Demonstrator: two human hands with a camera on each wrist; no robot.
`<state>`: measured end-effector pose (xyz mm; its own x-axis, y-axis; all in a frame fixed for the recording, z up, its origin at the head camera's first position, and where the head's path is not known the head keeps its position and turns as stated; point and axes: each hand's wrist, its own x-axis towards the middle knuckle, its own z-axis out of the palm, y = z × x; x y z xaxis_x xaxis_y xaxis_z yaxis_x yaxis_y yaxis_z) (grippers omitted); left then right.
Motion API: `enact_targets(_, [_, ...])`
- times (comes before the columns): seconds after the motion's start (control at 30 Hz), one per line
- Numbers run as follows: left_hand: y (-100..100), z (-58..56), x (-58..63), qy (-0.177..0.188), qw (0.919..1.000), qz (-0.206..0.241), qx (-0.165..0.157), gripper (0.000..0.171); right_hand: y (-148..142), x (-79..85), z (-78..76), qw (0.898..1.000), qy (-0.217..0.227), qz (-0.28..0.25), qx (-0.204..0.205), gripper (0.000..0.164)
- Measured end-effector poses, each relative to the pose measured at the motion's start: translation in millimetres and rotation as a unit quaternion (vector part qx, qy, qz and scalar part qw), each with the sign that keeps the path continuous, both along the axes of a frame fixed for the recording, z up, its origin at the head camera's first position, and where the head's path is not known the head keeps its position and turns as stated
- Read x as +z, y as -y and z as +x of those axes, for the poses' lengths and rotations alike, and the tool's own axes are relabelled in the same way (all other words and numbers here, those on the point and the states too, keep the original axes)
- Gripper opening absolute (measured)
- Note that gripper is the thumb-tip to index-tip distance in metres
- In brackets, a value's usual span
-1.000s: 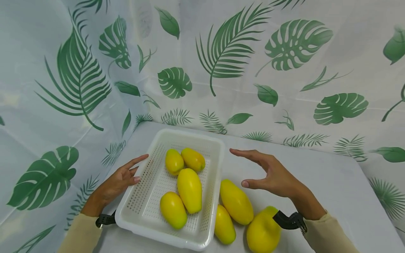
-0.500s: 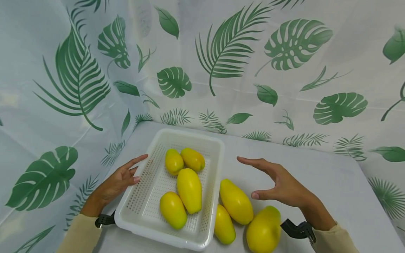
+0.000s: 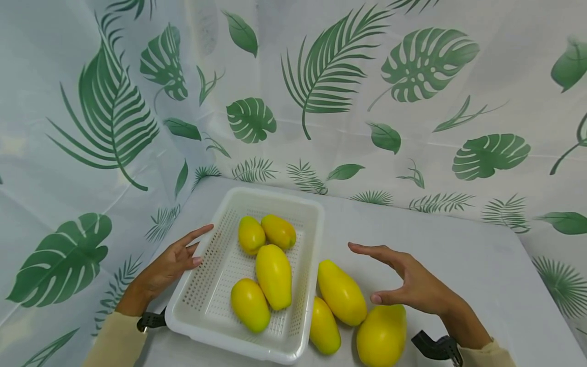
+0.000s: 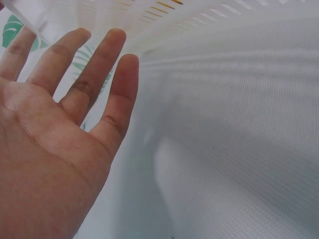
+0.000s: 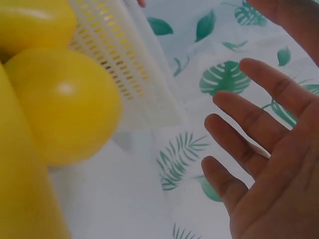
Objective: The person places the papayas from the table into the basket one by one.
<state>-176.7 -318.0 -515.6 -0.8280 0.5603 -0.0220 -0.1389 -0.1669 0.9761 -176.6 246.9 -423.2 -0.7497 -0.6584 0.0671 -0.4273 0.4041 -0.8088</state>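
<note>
A white perforated plastic basket [image 3: 243, 346] stands tilted slightly leftward in the head view. Inside lie several smooth yellow fruits [image 3: 273, 276] with greenish ends, mango- or papaya-like. My left hand [image 3: 167, 267] is at the basket's left rim, fingers straight; in the left wrist view those fingers [image 4: 102, 74] reach up near the basket's slotted wall [image 4: 214, 12]. Right of the basket, my right hand [image 3: 412, 280] hovers with thumb and fingers spread, holding nothing. Just below and left of it lie a long yellow fruit [image 3: 341, 293], a smaller one [image 3: 325, 326] and a big rounded one [image 3: 381, 336].
A white cloth covers the table [image 3: 477, 265]. Behind and at the left hang white curtains [image 3: 426, 153] printed with green leaves. In the right wrist view, yellow fruit [image 5: 65, 107] sits close to the basket's side [image 5: 149, 99].
My right hand has moved down and to the right, away from the basket's rim and nearer the big rounded fruit. The left hand, basket and fruits have stayed in place.
</note>
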Motion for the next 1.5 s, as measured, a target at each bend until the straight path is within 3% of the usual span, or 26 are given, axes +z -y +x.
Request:
enact_targets(0.2, [0, 0.0, -2.4, -0.001, 1.0, -0.005, 0.001, 0.075, -10, -13.4, 4.7, 0.999, 0.033, -0.002, 0.031, 0.085])
enact_targets(0.73, [-2, 3.0, 0.9, 0.006, 0.9999, -0.009, 0.004, 0.075, -18, -31.6, 15.0, 0.993, 0.105, -0.027, 0.045, 0.072])
enact_targets(1.07, [-2, 1.0, -0.7, 0.004, 1.0, 0.0, 0.002, 0.075, -27, -45.1, 22.4, 0.992, 0.112, -0.017, 0.053, 0.068])
enact_targets(1.27, [-1, 0.2, -1.8, 0.004, 1.0, 0.001, 0.002, 0.076, -35, -53.0, 25.2, 0.992, 0.114, -0.018, 0.047, 0.066])
enact_targets(1.5, [0, -0.1, -2.8, 0.001, 1.0, -0.002, 0.0, 0.076, -40, -56.8, 28.2, 0.986, 0.165, -0.004, 0.016, 0.065])
